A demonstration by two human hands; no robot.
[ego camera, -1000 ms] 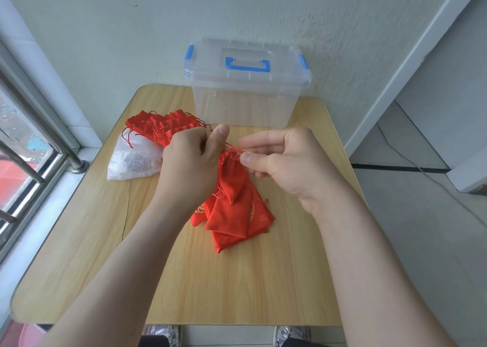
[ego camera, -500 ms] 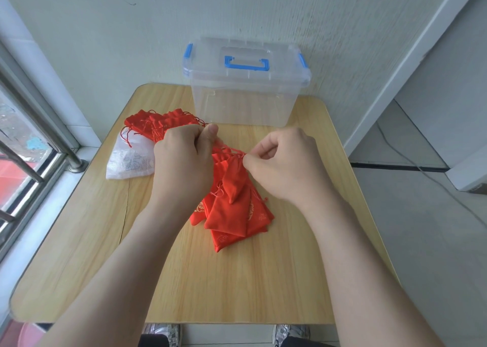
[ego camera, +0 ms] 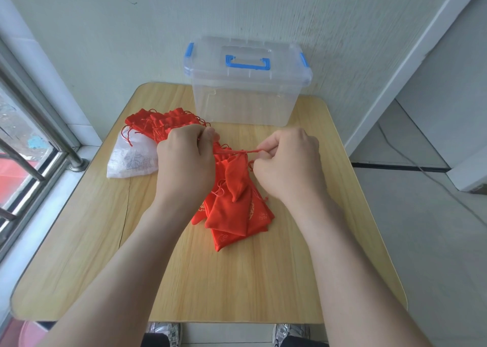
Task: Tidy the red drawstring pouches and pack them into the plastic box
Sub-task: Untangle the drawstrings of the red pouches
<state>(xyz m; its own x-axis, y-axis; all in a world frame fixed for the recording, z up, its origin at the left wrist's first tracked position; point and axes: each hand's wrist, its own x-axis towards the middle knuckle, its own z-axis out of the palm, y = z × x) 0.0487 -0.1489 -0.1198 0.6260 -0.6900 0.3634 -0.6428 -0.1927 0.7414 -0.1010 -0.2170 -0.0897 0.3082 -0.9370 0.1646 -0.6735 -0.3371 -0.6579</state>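
Small light wooden table [ego camera: 237, 280] set against a pale wall. Left hand [ego camera: 184, 167] is curled tight, thumb pressed to forefinger, gripping one red fabric drawstring pouch [ego camera: 235, 180] at its gathered mouth. Right hand [ego camera: 290, 170] is also closed in a loose fist, thumb and forefinger pinching the thin red cord [ego camera: 237, 151], which runs taut between the two hands. The pouch hangs down from the cord, its bottom end lying on a flat stack of red pouches with gold print [ego camera: 229, 222] at the table's middle, between the forearms. A second, untidy heap of red pouches [ego camera: 163, 122] lies at the back left, partly on a white mesh bag [ego camera: 131, 159]. The clear plastic storage box with blue latches [ego camera: 245, 101] stands at the far edge near the wall, lid on, blue carry handle [ego camera: 247, 63] folded flat; no pouches show through its walls.
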